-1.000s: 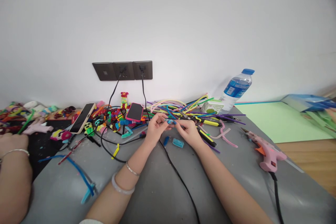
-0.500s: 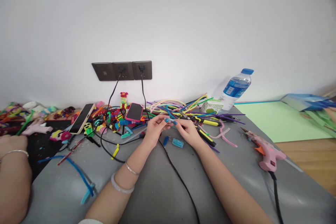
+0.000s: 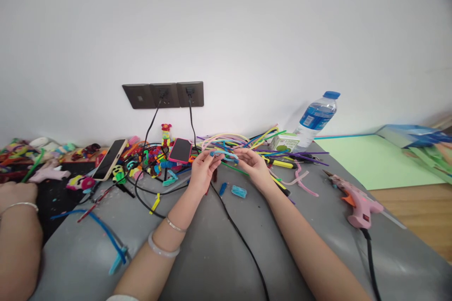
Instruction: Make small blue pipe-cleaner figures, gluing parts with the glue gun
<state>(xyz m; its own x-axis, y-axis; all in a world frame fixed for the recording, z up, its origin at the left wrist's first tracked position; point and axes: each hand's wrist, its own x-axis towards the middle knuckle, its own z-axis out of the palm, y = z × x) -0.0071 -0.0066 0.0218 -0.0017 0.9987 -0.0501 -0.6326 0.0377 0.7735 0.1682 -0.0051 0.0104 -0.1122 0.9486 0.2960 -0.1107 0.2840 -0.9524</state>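
My left hand (image 3: 202, 169) and my right hand (image 3: 253, 165) are raised a little above the grey table (image 3: 212, 263), fingers pinched on the two ends of a blue pipe cleaner (image 3: 225, 154) that arches between them. Below the hands lie a small light-blue bent piece (image 3: 239, 191) and a short dark-blue piece (image 3: 222, 189). Behind the hands is a heap of coloured pipe cleaners (image 3: 243, 143).
A pink glue gun (image 3: 356, 200) lies at the right with its black cord. A water bottle (image 3: 316, 119) and a small green box (image 3: 284, 142) stand at the back. Two phones (image 3: 181, 150) charge from wall sockets (image 3: 164, 94). Another person's arm (image 3: 17, 225) rests at left.
Both hands have lifted slightly and moved apart. The blue piece between them now shows as a longer arched strand instead of a small bunched bit.
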